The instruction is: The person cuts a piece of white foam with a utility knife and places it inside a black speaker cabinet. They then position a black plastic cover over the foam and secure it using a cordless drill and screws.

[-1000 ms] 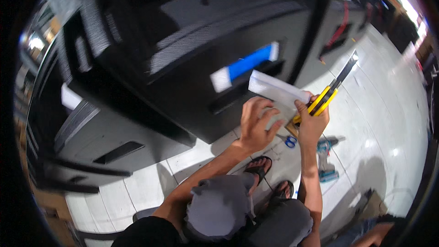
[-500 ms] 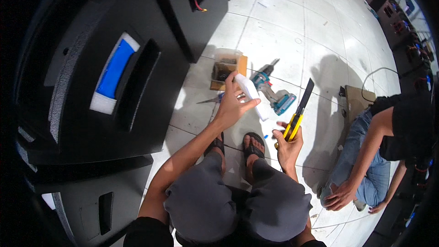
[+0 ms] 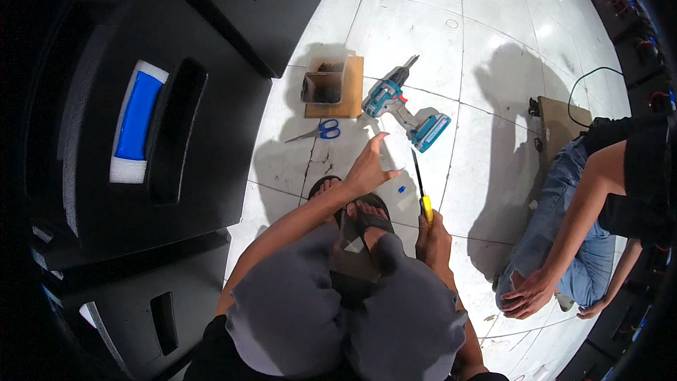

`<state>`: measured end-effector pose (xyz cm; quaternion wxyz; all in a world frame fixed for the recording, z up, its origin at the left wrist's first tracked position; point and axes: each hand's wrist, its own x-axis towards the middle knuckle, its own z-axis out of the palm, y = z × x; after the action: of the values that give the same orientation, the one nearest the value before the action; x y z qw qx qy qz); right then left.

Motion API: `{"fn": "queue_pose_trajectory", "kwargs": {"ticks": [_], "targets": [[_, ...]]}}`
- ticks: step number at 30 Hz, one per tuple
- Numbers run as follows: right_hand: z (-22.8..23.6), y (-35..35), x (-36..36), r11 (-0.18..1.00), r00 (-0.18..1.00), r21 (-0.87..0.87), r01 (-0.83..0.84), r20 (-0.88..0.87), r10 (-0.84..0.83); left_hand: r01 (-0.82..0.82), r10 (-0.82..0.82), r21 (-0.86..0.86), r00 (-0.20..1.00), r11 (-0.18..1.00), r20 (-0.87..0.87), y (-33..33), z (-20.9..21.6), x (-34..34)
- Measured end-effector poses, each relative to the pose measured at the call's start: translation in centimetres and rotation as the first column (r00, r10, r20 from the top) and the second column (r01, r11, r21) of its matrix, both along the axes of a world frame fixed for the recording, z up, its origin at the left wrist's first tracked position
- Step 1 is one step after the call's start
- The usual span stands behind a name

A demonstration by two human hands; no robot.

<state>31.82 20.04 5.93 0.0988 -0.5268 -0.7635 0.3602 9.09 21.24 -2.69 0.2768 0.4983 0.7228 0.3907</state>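
Observation:
Between the thumb and fingers of my left hand (image 3: 368,168) is a white foam piece (image 3: 397,147), held over the floor in front of my feet. My right hand (image 3: 434,243) grips a snap-off utility knife (image 3: 426,210) by its yellow handle. The knife's long dark blade is extended and points away from me, its tip close to the foam's right edge; I cannot tell if they touch. A small blue scrap (image 3: 402,189) lies on the floor between my hands. Blue-handled scissors (image 3: 328,129) lie beyond my left hand.
A teal cordless drill (image 3: 404,109) rests on the tiles beside a divided clear box (image 3: 326,85) on a wooden board (image 3: 352,102). Black cabinets (image 3: 211,190) stand along the left, one bearing a blue-and-white foam strip (image 3: 139,121). Another person (image 3: 564,240) sits at the right.
My left hand has turned the foam piece and brought it lower. My right hand has moved left and tilted the knife, its blade now beside the foam. My view has shifted, and my feet are closer together.

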Motion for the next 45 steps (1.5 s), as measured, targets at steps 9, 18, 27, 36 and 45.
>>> {"fn": "queue_pose_trajectory", "kwargs": {"ticks": [9, 18, 27, 36, 45], "targets": [[-3.8, 1.0, -1.6, 0.988, 0.986, -0.046, -0.147, 0.067, 0.149, 0.006, -0.010, 0.044, 0.997, 0.999, 0.079, -0.1, -2.5, 0.7], [-4.8, 0.4, -1.9, 0.989, 0.984, 0.003, -0.147, 0.099, 0.146, -0.016, 0.014, 0.014, 0.996, 1.000, 0.094, -0.1, -2.1, 0.8], [-3.6, -1.1, -1.0, 0.998, 0.997, 0.035, 0.048, 0.065, -0.051, 0.040, -0.040, 0.004, 0.997, 0.999, 0.066, 0.5, -1.0, 0.6], [-0.4, -3.1, 2.4, 0.995, 0.982, -0.079, 0.061, -0.175, -0.074, -0.111, 0.088, 0.099, 0.972, 0.989, 0.217, -4.1, -1.0, -0.2], [10.3, 0.2, -2.2, 0.975, 0.863, -0.193, 0.114, -0.467, -0.193, -0.245, 0.213, 0.157, 0.958, 0.957, 0.194, -5.4, -0.6, -2.1]]}}
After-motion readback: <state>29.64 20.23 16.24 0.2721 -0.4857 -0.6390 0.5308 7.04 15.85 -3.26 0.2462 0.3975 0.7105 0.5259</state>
